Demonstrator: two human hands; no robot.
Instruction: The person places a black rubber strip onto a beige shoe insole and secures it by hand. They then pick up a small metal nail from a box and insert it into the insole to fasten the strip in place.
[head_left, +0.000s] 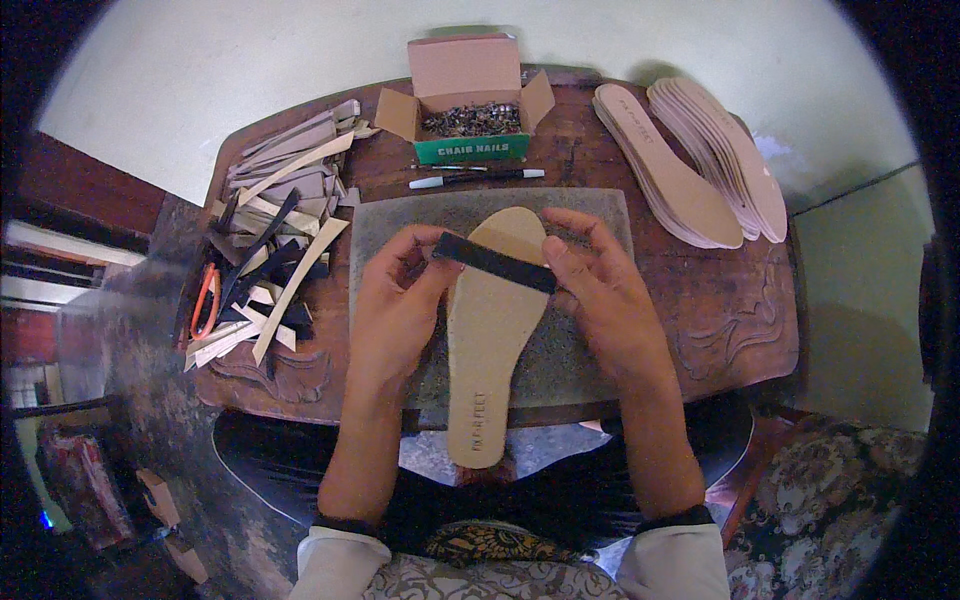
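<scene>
A short black strap point(495, 263) is stretched at a slight slant across the front part of a tan shoe insole point(485, 370). My left hand point(393, 300) pinches the strap's left end between thumb and fingers. At its right end, near the insole's edge, my right hand point(608, 295) grips the strap with the thumb on top. Whether the right fingers also touch the insole is hidden. The insole's rounded toe points away from me, and its heel reaches past the table's near edge. Below it is a grey mat point(395, 213).
A green open box of nails point(470, 150) stands at the back, with a black-and-white pen point(476, 180) before it. Stacked tan insoles point(670, 180) lie at right. Leather strips point(290, 160) and orange-handled scissors point(205, 302) crowd the left of the carved wooden table point(690, 310).
</scene>
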